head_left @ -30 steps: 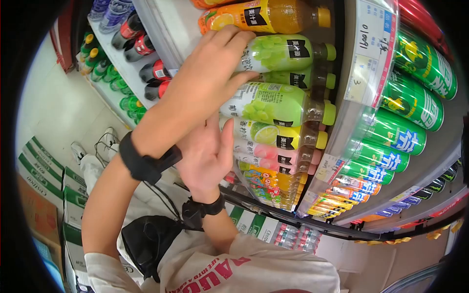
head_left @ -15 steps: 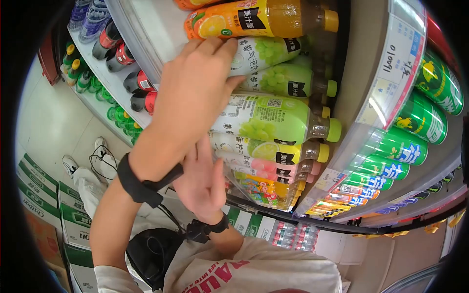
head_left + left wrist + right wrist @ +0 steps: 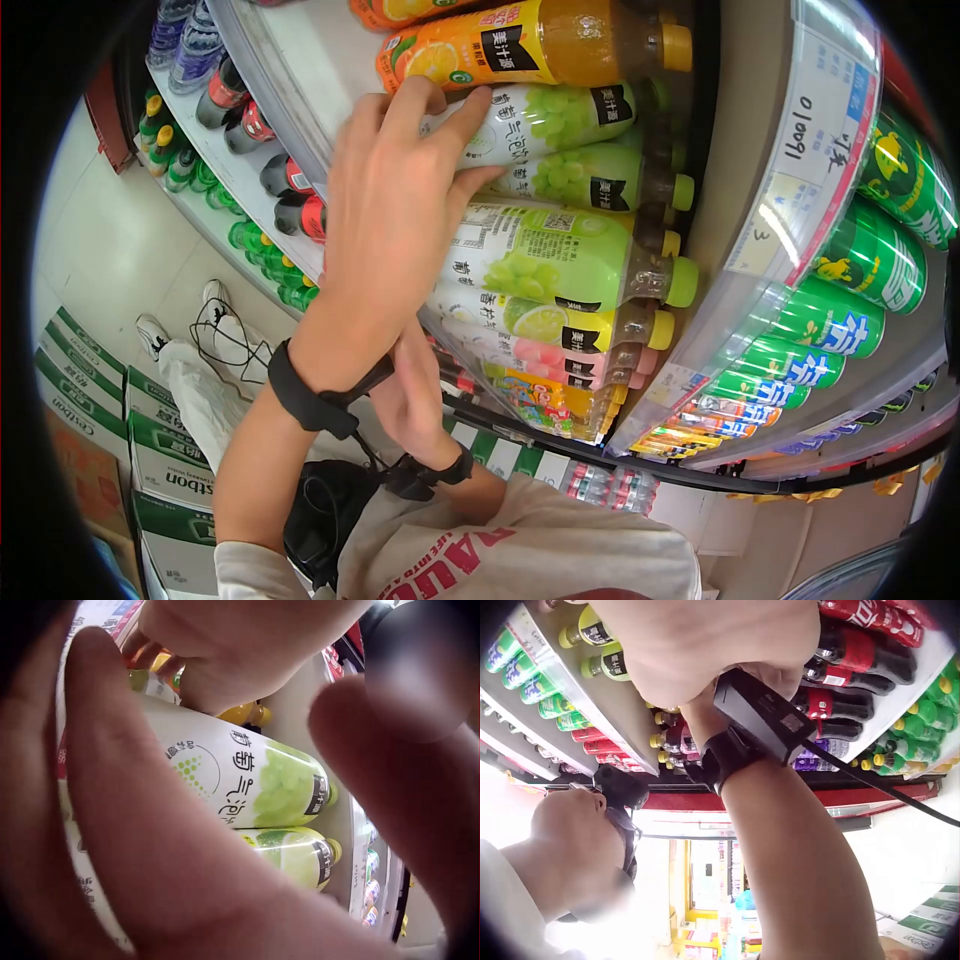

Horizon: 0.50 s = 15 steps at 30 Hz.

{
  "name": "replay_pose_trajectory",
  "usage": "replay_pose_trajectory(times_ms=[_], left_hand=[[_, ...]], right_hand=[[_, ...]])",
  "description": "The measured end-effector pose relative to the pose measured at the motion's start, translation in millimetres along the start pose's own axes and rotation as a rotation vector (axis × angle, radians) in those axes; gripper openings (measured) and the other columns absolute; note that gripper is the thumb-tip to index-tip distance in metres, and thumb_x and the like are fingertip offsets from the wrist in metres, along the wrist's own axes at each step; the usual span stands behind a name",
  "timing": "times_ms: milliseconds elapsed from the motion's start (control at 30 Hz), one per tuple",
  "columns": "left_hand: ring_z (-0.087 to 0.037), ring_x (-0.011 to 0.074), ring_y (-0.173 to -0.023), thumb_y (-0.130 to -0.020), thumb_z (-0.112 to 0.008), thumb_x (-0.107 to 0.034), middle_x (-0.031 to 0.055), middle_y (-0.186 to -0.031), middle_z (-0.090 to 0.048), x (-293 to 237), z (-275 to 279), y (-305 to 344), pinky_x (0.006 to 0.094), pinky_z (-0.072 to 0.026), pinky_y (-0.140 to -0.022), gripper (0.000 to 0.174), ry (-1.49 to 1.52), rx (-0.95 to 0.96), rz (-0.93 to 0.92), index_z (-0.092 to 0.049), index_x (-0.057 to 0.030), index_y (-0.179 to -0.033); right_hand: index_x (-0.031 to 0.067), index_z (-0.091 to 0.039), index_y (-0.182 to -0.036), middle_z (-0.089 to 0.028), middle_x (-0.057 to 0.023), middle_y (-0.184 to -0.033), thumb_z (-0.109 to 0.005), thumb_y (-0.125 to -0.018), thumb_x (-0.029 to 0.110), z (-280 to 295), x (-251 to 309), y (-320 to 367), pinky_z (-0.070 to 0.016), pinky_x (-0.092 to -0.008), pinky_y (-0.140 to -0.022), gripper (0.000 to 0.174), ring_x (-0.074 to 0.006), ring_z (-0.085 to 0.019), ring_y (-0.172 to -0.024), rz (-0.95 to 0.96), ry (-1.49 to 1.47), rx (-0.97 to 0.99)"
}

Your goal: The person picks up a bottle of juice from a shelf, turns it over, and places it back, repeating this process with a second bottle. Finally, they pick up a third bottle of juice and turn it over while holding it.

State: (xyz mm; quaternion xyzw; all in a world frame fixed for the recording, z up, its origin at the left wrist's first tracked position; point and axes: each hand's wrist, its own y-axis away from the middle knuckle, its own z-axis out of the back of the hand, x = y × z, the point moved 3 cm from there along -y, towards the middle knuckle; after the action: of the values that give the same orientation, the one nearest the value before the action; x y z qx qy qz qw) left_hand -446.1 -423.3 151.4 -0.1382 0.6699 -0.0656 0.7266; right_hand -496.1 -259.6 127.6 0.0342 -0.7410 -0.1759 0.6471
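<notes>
In the head view my left hand (image 3: pixel 390 210) reaches over the shelf, its fingers and thumb curled round the base end of a grape drink bottle (image 3: pixel 565 115). That bottle stands tilted between an orange juice bottle (image 3: pixel 580 40) and a second grape drink bottle (image 3: pixel 580 178). The left wrist view shows the left hand (image 3: pixel 247 652) beyond a nearer grape drink bottle (image 3: pixel 277 780), a bit of white label between fingers and thumb. My right hand (image 3: pixel 412 395) is below the left wrist, partly hidden behind it, holding nothing visible. Its blurred thumb and fingers frame the left wrist view.
Lime (image 3: pixel 545 315) and peach bottles (image 3: pixel 540 355) line the same shelf nearer my body. Green cans (image 3: pixel 870 255) stand on the shelf above, behind a price strip (image 3: pixel 800 150). Coke bottles (image 3: pixel 300 215) fill a lower shelf. Cartons (image 3: pixel 170 460) sit on the floor.
The grape drink bottle under my left hand has gone deeper among its neighbours and tilted, its cap now largely hidden. My right hand has slipped further behind the left wrist.
</notes>
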Motion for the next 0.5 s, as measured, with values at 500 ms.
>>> replay_pose_trajectory(times_ms=[500], left_hand=[[-0.066,0.0278,-0.102,-0.079,-0.083,-0.021,0.0077,-0.112,-0.071,3,-8,-7,0.0391,-0.0567,-0.083,0.04,-0.125,-0.007,-0.064,-0.076,-0.0057,-0.115]], right_hand=[[-0.0054,-0.026,-0.158,-0.038,-0.0155,-0.16,-0.034,-0.113,0.037,-1,-6,-19,-0.025,-0.0393,-0.123,0.063,-0.0262,-0.036,-0.149,0.056,-0.076,-0.006]])
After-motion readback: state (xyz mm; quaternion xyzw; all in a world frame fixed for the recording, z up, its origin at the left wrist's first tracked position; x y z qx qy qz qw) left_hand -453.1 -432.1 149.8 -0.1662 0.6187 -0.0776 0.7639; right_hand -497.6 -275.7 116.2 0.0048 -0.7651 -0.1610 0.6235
